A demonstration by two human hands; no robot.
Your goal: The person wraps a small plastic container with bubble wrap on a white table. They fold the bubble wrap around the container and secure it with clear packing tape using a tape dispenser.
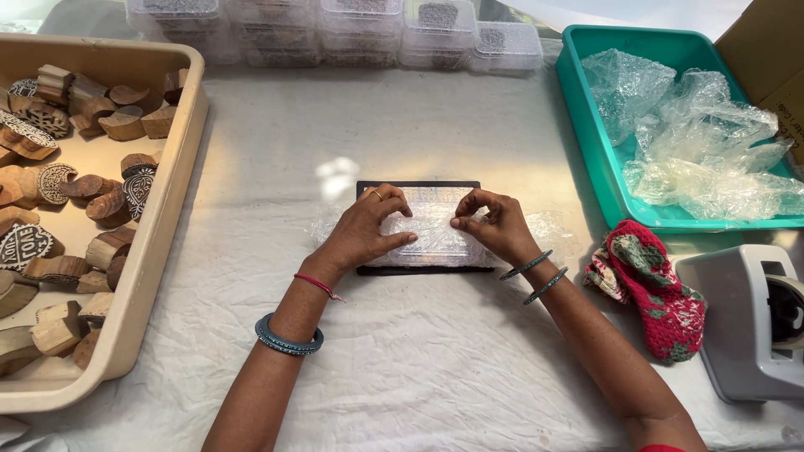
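- At the bench point(435, 368) centre, we see a flat rectangular piece in bubble wrap point(435, 230) lying on a black mat point(419, 186).
- The left hand point(368, 230) presses flat on the wrap's left part; the right hand point(494, 226) pinches its right edge, fingers closed on the film.
- We judge the wrapping partly done: film covers the piece, while the ends look unsealed.
- The tape dispenser point(749, 326) stands untouched at near right.
- Wooden blocks fill the beige tray point(167, 209) at left; spare wrap fills the teal bin point(590, 134).
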